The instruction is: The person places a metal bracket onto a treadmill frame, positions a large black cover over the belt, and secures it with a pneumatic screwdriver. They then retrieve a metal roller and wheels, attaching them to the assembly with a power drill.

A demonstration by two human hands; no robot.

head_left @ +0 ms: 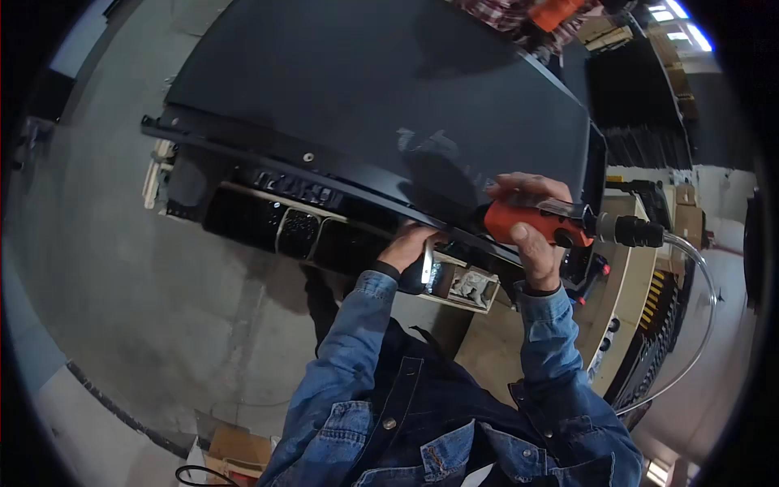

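Note:
A large black flat panel [389, 89] lies across a wooden workbench, its metal edge rail [268, 150] facing me. My right hand [531, 223] grips an orange pneumatic screwdriver [560, 221] held sideways against the panel's near edge, its black air fitting and clear hose [702, 300] trailing to the right. My left hand [412, 243] rests under the panel's edge beside a small shiny metal bracket [428, 264]; whether it holds the bracket is unclear. Both arms wear denim sleeves.
Wooden compartments [300, 231] with dark parts sit under the panel. A box of small hardware [471, 288] lies below my hands. Stacks of black panels [641, 97] stand at the right. Another person in a plaid shirt [519, 12] is beyond the panel. Concrete floor [162, 325] lies to the left.

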